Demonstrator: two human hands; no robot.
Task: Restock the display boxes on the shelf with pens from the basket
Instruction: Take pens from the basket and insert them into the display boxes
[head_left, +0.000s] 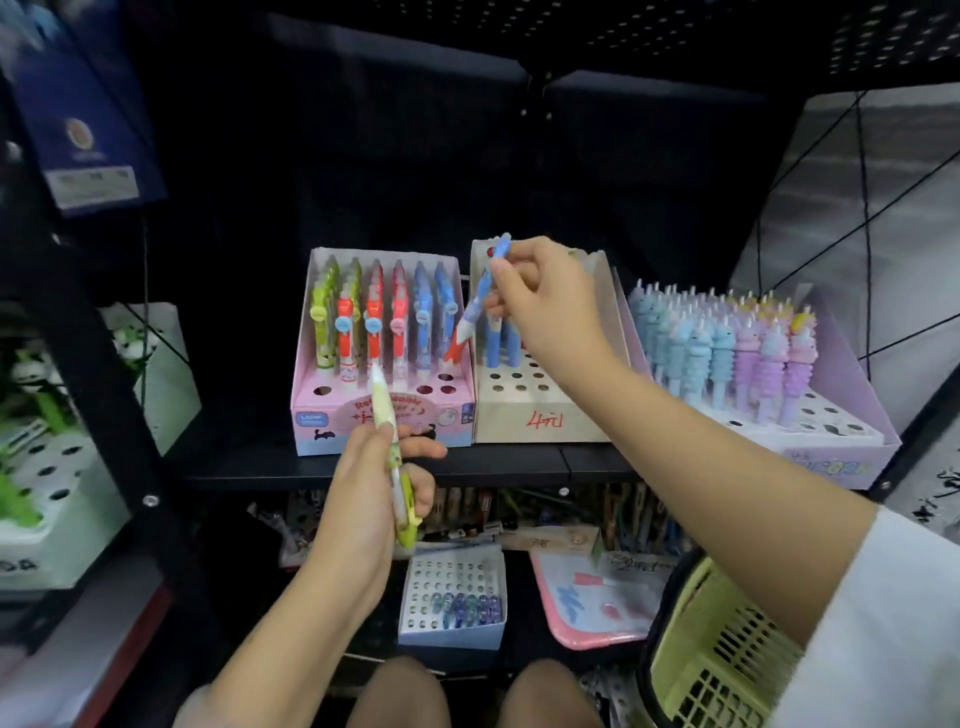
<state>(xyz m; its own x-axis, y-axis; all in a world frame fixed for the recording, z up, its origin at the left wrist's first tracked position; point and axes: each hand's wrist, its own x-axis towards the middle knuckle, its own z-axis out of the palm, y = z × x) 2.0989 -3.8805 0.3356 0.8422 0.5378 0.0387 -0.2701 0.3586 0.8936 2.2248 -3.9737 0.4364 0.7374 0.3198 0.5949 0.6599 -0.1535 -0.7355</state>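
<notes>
My right hand (545, 301) holds a blue pen (480, 291) tip-down over the right columns of the pink display box (311, 415), which holds rows of green, red and blue pens and has several empty holes in front. My left hand (374, 488) grips a pale green pen (392, 457) upright, just in front of that box. A beige box marked "4元" (540, 415) stands beside it with a few blue pens. The yellow-green basket (717, 654) sits at the lower right beneath my right forearm.
A lilac box (841, 452) full of blue and purple pens stands at the right on the black shelf (519, 465). Below lie a small white box with holes (452, 592), a pink tray (597, 613) and loose stationery. A white box with green pens (47, 493) sits left.
</notes>
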